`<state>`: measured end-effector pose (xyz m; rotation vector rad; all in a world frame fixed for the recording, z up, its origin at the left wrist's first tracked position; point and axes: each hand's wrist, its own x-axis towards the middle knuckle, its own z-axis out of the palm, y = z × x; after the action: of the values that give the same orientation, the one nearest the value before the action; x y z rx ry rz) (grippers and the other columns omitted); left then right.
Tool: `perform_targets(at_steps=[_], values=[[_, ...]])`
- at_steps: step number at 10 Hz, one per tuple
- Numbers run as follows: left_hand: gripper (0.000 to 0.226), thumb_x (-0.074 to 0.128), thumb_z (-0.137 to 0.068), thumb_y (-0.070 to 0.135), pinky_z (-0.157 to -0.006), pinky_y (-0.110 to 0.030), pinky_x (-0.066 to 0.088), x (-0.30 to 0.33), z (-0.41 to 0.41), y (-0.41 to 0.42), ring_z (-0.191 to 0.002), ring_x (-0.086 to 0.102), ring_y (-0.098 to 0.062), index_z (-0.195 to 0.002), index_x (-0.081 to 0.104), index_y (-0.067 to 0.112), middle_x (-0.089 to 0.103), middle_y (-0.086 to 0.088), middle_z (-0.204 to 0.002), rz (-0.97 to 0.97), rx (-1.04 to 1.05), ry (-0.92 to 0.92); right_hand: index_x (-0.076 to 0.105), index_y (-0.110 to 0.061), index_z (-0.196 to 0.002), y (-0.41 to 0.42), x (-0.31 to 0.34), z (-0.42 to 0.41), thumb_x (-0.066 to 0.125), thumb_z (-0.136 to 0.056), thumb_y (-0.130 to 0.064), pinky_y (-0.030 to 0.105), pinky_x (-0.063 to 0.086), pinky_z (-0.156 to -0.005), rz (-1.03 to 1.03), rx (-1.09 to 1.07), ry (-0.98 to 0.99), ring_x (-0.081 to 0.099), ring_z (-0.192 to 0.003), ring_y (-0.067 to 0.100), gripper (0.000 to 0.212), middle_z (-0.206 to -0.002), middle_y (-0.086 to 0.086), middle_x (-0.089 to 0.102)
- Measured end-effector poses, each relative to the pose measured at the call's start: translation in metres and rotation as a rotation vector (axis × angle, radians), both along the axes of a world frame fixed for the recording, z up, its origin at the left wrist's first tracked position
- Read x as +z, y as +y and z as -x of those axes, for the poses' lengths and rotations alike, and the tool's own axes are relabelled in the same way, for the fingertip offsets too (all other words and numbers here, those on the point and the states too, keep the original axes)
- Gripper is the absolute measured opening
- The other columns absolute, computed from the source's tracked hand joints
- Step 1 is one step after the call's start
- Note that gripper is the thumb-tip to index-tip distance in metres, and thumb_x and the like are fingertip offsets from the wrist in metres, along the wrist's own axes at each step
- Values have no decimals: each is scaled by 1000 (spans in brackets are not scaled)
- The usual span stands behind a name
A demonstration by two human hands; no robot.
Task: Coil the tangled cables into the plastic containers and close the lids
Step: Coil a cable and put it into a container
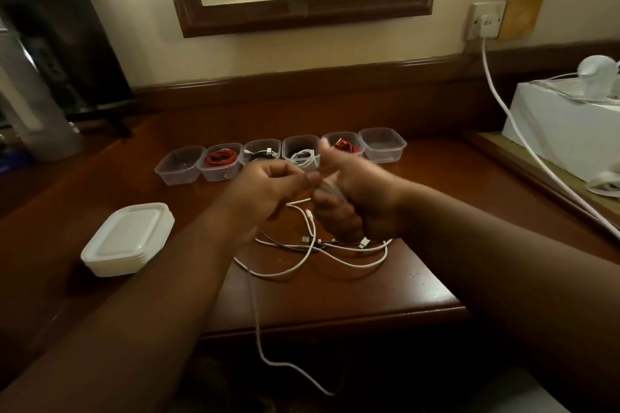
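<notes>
While both hands' fingers [295, 178] pinch it, white cable [330, 189] coiled between, tail dangling.

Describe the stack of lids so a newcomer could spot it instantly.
Start at the brown wooden table under the wall mirror. A row of six clear containers runs across its far side; nearer the person, on the left, sits the stack of lids. It is the only opaque white, flat, rounded-rectangle pile, standing apart from the row.

The wooden desk [385, 278] bears six containers [281, 157], stacked lids [129, 240] and loose cables [318, 255].
</notes>
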<state>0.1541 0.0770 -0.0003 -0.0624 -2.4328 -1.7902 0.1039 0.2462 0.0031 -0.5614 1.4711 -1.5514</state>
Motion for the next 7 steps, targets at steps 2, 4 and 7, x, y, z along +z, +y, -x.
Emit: perform_targets(at_steps=[2, 4, 7], values=[[23, 54, -98, 33, -47, -25, 25, -24, -5, 35, -44, 36, -9, -82, 66, 22, 54, 0, -60, -359, 51, -111, 49, -14, -70, -6, 21, -5, 22, -100, -57, 25, 35, -48, 794, -251, -390, 38, -48, 13, 59, -57, -2, 39], [17, 52, -102, 24, -47, -11, 35, -24, -8, 36, -48, 48, 2, -105, 65, 36, 59, 8, -64, 454, -85, 46, 53, -16, -83, -10, 12, 5, 41, -102, -13, 27, 38, -61, -242, -701, 1005, 44, -68, 16, 23, -70, -4, 42], [27, 81, -70, 42, -53, -25, 38, 9, -4, -1, -51, 51, -11, -68, 67, 19, 59, 4, -58, 230, -30, 36, 43, -14, -61, 2, -3, -1, 14, -95, -71, 24, 17, -43, -136, 90, 100, 25, -37, 14, 72, -47, 0, 33]])
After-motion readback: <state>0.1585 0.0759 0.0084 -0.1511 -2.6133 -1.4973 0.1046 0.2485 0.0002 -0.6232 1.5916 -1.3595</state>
